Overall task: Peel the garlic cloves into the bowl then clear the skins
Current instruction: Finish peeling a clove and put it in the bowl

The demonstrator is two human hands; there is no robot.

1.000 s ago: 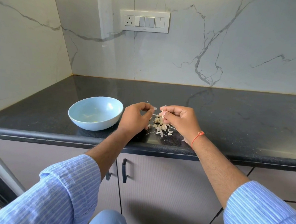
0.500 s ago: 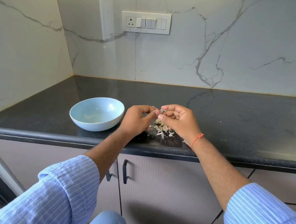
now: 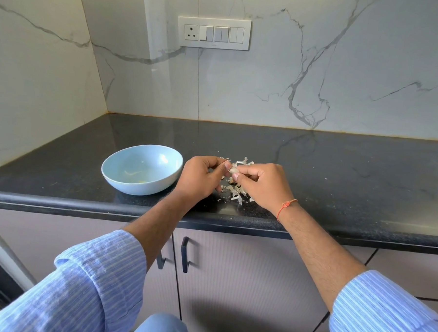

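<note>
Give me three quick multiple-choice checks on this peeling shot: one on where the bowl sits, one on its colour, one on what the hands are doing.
1. Where is the bowl relative to the pile of skins?
A. To its left
B. To its right
C. On top of it

2. What colour is the bowl?
A. Red
B. Light blue
C. Black

3. What are the left hand and right hand doing?
A. Resting flat on the counter
B. Lifting the bowl
C. Pinching a garlic clove between them

Answers: 1 A, the bowl stands left of both hands and the skins. 2 B, pale blue against the black counter. 3 C, the fingertips of both hands meet on the clove above the skins.
</note>
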